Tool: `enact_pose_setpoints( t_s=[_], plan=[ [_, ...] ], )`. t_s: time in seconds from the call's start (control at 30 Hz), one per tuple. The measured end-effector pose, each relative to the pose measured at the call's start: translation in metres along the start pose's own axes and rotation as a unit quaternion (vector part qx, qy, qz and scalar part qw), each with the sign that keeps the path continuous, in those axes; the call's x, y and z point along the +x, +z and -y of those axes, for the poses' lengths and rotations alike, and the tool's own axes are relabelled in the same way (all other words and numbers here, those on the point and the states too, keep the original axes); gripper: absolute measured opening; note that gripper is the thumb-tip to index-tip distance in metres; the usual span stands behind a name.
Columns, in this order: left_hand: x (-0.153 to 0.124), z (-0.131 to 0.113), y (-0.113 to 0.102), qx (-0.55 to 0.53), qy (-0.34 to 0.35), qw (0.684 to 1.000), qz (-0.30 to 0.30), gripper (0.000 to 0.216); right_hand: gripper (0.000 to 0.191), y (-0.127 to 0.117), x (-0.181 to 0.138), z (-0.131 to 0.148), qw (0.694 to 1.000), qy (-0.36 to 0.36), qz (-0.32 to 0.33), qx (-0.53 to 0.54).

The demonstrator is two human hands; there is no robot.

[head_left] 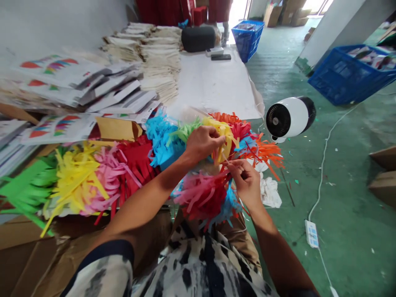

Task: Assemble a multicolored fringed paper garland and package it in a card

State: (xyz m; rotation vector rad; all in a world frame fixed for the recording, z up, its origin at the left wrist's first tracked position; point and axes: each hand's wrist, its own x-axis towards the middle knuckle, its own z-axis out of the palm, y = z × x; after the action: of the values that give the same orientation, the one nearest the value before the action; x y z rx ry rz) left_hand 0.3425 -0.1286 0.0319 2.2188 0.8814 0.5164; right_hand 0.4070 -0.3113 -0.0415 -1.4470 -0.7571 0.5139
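Observation:
My left hand (pixel 202 142) is closed on a yellow fringed paper strip (pixel 225 136) in a heap of coloured paper fringes (pixel 198 194) that rests over my lap. My right hand (pixel 244 179) pinches a thin pale string or stick just below the left hand, among red and orange fringes (pixel 262 152). More fringe bundles in green, yellow (pixel 74 177), pink and red lie along the table edge to my left. Blue fringe (pixel 159 138) sits behind my left wrist.
Printed white card sheets (pixel 62 70) and stacks of folded cream cloth (pixel 157 53) cover the table. A small white fan (pixel 289 117) stands on the green floor at right, with a power strip (pixel 312 234) and cable. Blue crates (pixel 352 72) and cardboard boxes (pixel 382 173) stand beyond.

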Motion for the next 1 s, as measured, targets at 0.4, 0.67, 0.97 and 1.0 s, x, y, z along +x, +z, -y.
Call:
enact_pose_setpoints(
  t_s=[0.4,0.67,0.97,1.0],
  plan=[
    [-0.028,-0.002,0.041,-0.12,-0.027,0.991,-0.058,0.04,0.039,-0.004,0.005,0.011,0.97,0.118,-0.028,0.213],
    [-0.042,0.004,0.039,0.014,0.141,0.985,-0.103,0.03,0.033,-0.009,0.005,0.009,0.973,0.128,0.0,0.195],
    [-0.039,0.017,0.022,-0.133,0.285,0.938,0.149,0.018,0.035,-0.024,0.005,0.011,0.971,0.133,0.006,0.199],
    [-0.038,0.018,0.025,-0.177,0.234,0.945,0.143,0.02,0.035,-0.025,0.004,0.01,0.973,0.125,-0.01,0.193]
  ],
)
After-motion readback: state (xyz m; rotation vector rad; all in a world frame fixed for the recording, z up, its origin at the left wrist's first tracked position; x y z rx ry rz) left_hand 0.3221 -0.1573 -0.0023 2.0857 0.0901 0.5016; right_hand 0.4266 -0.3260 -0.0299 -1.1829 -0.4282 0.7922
